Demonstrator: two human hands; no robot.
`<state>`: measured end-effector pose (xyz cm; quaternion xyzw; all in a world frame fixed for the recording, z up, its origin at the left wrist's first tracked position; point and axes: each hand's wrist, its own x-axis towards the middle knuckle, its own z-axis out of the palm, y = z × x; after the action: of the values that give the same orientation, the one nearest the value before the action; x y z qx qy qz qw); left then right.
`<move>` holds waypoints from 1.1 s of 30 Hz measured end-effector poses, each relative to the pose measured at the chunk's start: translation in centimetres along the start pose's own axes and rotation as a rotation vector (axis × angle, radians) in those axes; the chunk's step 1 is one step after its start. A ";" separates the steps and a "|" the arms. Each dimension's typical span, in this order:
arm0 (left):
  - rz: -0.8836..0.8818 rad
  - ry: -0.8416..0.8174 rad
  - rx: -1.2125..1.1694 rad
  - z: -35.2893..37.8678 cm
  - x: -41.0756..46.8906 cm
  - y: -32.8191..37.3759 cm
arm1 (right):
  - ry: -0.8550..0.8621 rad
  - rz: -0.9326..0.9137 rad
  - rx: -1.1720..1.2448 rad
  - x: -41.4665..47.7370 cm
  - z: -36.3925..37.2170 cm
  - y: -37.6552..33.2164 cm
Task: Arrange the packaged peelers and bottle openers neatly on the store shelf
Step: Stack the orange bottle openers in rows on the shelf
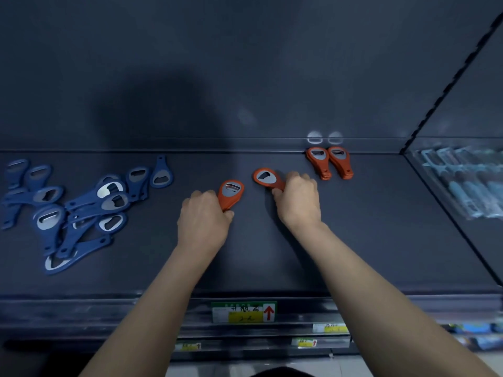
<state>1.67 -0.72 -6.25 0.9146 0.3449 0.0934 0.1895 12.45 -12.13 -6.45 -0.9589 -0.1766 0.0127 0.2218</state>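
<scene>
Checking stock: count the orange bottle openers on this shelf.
4. The left hand holds one opener, the right hand another; a pair lies side by side at the back, possibly stacked over hidden ones.

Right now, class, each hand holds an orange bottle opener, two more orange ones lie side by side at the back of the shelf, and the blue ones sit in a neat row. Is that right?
One detail is wrong: the head view shows the blue openers in a jumbled, overlapping heap on the left, not a neat row. The rest stands.
</scene>
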 end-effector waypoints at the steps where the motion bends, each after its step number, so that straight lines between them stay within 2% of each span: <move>1: 0.004 0.002 0.004 0.0 0.0 0.0 | 0.007 -0.003 -0.005 0.0 0.1 0.1; 9: 0.019 0.020 0.011 0.1 0.3 0.2 | 0.074 -0.003 -0.008 0.0 0.7 -0.2; 18: 0.024 0.004 -0.029 0.5 0.1 0.6 | 0.009 0.048 0.011 0.0 -0.3 0.1; 28: 0.128 0.002 -0.013 2.5 -2.6 4.6 | -0.087 0.172 -0.048 -2.7 -3.7 4.6; 33: 0.178 -0.028 -0.019 4.0 -4.7 8.1 | -0.078 0.237 -0.073 -4.0 -5.9 8.4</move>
<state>4.22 -10.62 -6.77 0.9410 0.2585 0.1004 0.1939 12.08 -23.03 -4.91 -0.9792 -0.0709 0.0698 0.1767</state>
